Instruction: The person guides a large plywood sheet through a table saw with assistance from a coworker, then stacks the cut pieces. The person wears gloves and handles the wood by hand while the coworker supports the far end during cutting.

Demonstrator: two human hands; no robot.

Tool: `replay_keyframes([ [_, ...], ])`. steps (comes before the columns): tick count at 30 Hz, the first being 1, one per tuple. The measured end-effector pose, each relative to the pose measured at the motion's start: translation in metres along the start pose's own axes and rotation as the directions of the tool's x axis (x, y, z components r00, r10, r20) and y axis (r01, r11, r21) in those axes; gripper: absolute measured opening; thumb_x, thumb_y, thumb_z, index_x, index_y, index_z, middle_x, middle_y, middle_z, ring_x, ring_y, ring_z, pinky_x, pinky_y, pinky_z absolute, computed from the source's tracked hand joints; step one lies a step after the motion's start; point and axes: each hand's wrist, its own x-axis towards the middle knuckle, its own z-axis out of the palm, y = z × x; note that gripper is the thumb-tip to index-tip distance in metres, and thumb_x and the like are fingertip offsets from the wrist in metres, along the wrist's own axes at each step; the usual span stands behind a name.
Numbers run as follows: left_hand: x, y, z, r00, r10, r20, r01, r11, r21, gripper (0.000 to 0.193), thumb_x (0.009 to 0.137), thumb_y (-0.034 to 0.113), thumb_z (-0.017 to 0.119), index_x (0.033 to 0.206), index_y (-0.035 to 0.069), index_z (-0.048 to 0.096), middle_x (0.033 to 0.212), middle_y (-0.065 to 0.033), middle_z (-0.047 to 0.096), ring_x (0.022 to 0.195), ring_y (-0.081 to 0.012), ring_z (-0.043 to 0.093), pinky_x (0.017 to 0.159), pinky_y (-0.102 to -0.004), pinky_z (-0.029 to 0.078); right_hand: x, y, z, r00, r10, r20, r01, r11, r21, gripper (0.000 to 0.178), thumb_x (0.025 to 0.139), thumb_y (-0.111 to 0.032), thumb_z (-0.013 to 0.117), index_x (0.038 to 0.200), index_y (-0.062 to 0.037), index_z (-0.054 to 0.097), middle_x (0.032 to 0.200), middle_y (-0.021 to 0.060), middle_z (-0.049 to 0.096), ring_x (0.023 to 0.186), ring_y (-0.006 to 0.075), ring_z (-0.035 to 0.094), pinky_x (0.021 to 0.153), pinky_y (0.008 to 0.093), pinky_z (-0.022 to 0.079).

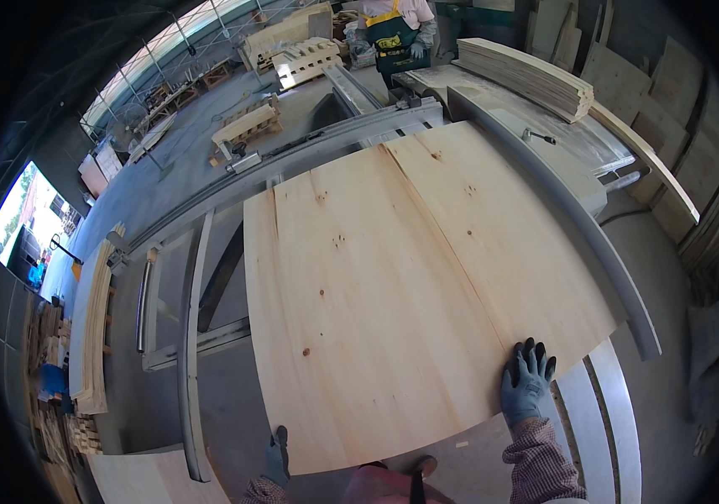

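A large pale plywood sheet (376,269) with brown knots and a long dark grain line lies on the sliding table saw in front of me. My left hand (277,460), in a grey-blue glove with dark fingertips, holds the sheet's left edge near its near corner. Its thumb side shows, while the other fingers are hidden. Near the close right corner, my right hand (527,385), gloved alike, rests flat on top with its fingers stretched forward. Along the sheet's right side runs a long grey metal fence (544,181).
A stack of curved plywood strips (531,76) lies on the saw's far right. The metal side frame (194,336) extends left, near stacked panels (95,328). A co-worker in a dark apron (397,42) stands beyond the machine. Boards (670,118) lean along the right wall.
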Motion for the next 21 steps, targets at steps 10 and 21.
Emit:
replay_keyframes([
  [10,0.007,-0.006,-0.004,0.988,0.120,0.098,-0.122,0.993,0.009,0.044,0.093,0.033,0.052,0.117,-0.004,0.051,0.091,-0.0092,0.058,0.077,-0.0171,0.057,0.068,-0.0306,0.051,0.002,0.002,0.013,0.997,-0.019,-0.080,0.019,1.000,-0.001,0.053,0.082,-0.027,0.054,0.131,-0.0122,0.047,0.145,0.0088,0.034,0.136,0.0288,0.024,0.112,0.0490,0.007],
  [21,0.031,-0.037,0.000,0.994,-0.002,0.106,0.021,0.983,-0.183,0.031,0.093,0.026,0.054,0.104,-0.003,0.057,0.085,-0.0038,0.055,0.073,-0.0124,0.051,0.066,-0.0288,0.045,-0.001,0.004,0.023,0.992,-0.009,-0.123,0.006,1.000,-0.023,0.049,0.082,-0.025,0.053,0.130,-0.0151,0.048,0.144,0.0061,0.036,0.135,0.0268,0.026,0.112,0.0476,0.010],
])
